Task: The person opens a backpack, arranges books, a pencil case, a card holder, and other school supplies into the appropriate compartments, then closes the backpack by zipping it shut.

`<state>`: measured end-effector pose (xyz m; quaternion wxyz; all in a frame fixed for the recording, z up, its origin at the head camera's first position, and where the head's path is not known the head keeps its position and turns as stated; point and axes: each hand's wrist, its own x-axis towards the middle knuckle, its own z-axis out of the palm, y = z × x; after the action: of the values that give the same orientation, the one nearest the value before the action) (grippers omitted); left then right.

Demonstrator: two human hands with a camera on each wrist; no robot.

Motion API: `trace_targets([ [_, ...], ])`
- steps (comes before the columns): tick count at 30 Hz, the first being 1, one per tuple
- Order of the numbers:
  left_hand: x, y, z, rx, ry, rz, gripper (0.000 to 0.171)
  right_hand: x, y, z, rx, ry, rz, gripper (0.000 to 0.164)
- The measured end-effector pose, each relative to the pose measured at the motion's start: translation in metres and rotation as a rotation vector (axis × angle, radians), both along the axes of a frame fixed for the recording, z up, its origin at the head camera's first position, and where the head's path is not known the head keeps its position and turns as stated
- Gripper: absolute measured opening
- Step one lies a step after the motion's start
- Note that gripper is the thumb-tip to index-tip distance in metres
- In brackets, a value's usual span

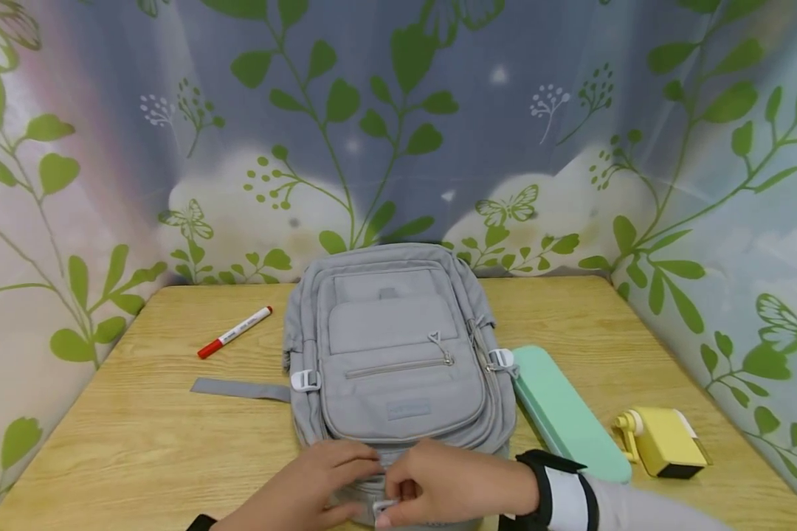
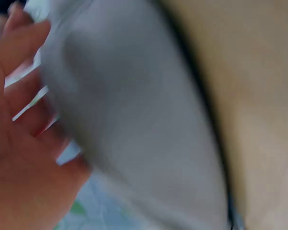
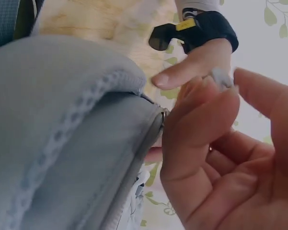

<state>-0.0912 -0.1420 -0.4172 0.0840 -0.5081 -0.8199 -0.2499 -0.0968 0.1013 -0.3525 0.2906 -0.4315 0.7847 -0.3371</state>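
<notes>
A grey backpack (image 1: 398, 383) lies on the table with its zipped front pocket facing up. My left hand (image 1: 312, 483) rests at its near end, fingers slightly bent and apart; in the left wrist view these fingers lie along the edge of the grey fabric (image 2: 134, 110), which is blurred. Just to the right, my right hand (image 1: 448, 479) pinches a small pale tab (image 3: 221, 77) between thumb and curled fingers. Beside that hand, the right wrist view shows a zipper (image 3: 129, 182) running along the bag. What the tab belongs to cannot be made out.
A red-and-white marker (image 1: 235, 332) lies left of the backpack, near a loose grey strap (image 1: 239, 389). To the right are a long mint-green case (image 1: 571, 413) and a yellow device with a crank (image 1: 667, 442). A leaf-patterned curtain (image 1: 372, 147) encloses the wooden table (image 1: 139, 442).
</notes>
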Motion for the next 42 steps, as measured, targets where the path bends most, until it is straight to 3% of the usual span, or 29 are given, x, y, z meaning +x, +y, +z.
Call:
trace_targets([
  [2, -0.001, 0.006, -0.006, -0.011, 0.042, -0.02, 0.03, 0.001, 0.0, -0.001, -0.017, -0.024, -0.018, 0.028],
  [4, 0.001, 0.01, -0.009, -0.014, 0.038, -0.005, 0.025, 0.002, 0.001, -0.003, -0.025, -0.052, -0.033, 0.035],
  [9, 0.005, 0.009, -0.01, 0.019, -0.056, 0.041, 0.018, 0.0, 0.012, -0.009, -0.016, -0.012, 0.042, 0.04],
  [12, 0.005, 0.004, -0.009, 0.038, -0.125, 0.034, 0.017, -0.003, 0.027, -0.01, -0.004, 0.055, 0.096, 0.039],
  [15, 0.003, -0.003, -0.009, 0.045, -0.156, 0.021, 0.019, -0.006, 0.047, -0.007, -0.015, 0.07, 0.098, 0.039],
  [20, -0.002, -0.015, -0.01, 0.051, -0.166, 0.006, 0.02, -0.008, 0.08, 0.001, -0.014, -0.032, -0.076, 0.031],
  [23, -0.004, -0.023, -0.011, 0.066, -0.201, -0.007, 0.021, -0.012, 0.097, 0.001, 0.029, -0.025, -0.176, 0.026],
  [26, -0.006, -0.03, -0.012, 0.094, -0.259, -0.036, 0.022, -0.019, 0.116, -0.003, 0.089, 0.109, -0.22, 0.023],
  [30, -0.008, -0.037, -0.014, 0.155, -0.302, -0.091, 0.022, -0.033, 0.132, -0.009, 0.174, 0.259, -0.322, 0.032],
  [36, -0.013, -0.042, -0.017, 0.174, -0.349, -0.145, 0.022, -0.067, 0.134, -0.018, 0.27, 0.348, -0.527, 0.049],
  [42, -0.017, -0.044, -0.02, 0.199, -0.442, -0.213, 0.023, -0.102, 0.133, -0.027, 0.273, 0.446, -0.585, 0.051],
])
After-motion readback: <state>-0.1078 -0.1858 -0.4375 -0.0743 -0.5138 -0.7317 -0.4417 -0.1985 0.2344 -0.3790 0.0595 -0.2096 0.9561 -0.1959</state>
